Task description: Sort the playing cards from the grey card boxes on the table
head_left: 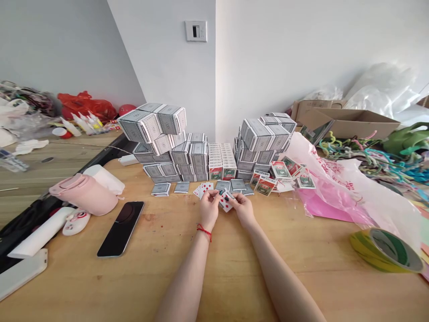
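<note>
Between my two hands is a playing card (226,205) with red pips, its face turned up toward me. My left hand (209,206), with a red string bracelet on the wrist, pinches its left edge. At the other edge, the fingers of my right hand (242,206) are closed on the same card; whether more than one card is held I cannot tell. Loose face-up cards (203,188) lie just beyond my left hand. Folded grey-patterned cards (238,184) lie behind the right one. Farther back stand stacked blocks of folded cards (189,156) and rows of card boxes (221,162).
To the left are a black phone (121,229), a pink tumbler (87,194) and a white mouse (77,222). Card boxes (281,171), plastic wrapping (321,172) and a yellow tape roll (385,250) lie to the right. A cardboard carton (355,123) stands behind them.
</note>
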### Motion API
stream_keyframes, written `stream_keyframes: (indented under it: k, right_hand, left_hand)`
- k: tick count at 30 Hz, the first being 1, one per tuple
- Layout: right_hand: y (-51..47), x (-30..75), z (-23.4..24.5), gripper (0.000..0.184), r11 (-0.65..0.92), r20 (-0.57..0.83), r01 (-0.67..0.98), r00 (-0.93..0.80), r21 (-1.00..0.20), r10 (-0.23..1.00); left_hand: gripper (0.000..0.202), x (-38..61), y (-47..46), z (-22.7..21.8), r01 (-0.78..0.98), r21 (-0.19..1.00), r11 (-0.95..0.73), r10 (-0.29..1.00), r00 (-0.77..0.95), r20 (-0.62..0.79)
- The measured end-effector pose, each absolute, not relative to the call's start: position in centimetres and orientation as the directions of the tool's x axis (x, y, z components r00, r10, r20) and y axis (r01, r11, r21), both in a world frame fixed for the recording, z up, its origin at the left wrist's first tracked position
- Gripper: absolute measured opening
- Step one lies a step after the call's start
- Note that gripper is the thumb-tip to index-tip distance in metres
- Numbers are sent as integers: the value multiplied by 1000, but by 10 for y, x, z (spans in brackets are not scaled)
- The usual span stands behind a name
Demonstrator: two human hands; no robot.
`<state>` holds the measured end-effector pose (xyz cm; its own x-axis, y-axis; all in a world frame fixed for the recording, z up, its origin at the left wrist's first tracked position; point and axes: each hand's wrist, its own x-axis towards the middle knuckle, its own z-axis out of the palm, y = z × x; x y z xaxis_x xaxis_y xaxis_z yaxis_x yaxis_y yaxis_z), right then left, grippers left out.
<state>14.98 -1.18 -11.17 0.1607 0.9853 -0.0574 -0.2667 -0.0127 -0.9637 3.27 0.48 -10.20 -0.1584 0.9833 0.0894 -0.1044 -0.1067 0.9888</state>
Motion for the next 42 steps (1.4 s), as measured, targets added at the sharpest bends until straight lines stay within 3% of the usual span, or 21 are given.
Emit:
stream_keyframes:
  k: [5, 9, 17, 25, 31, 38, 42]
  right_hand:
    - [-10, 152, -111, 28, 37, -126, -469, 311, -882, 942]
    - [-8, 155, -110, 30, 92, -126, -501, 385, -861, 914]
    - [-7, 161, -113, 27, 71, -102, -423, 374, -903, 922]
    - [-8, 159, -115, 25, 68, -85, -367, 386, -928, 919]
    - [-9, 158, -112, 32, 94, -71, -355, 425, -930, 902]
    - [-9, 156, -113, 30, 61, -83, -430, 309, -901, 947]
    - [-10, 157, -113, 29, 57, -89, -414, 327, -908, 941]
  left_hand:
    - [31, 37, 0, -101, -39, 989, -140, 989, 47, 142]
    - [36, 41, -2, -106, 25, 985, -170, 968, 191, 162]
    - [22, 38, 3, -105, -94, 993, -68, 977, 197, 85]
    - [12, 34, 3, -108, -35, 994, -104, 987, 117, 107]
    - [34, 35, 1, -100, -138, 984, 112, 938, 341, -59]
    - [35, 36, 2, -101, -246, 962, 114, 986, 148, -79]
    - [41, 37, 1, -101, -189, 978, 86, 975, 217, -44]
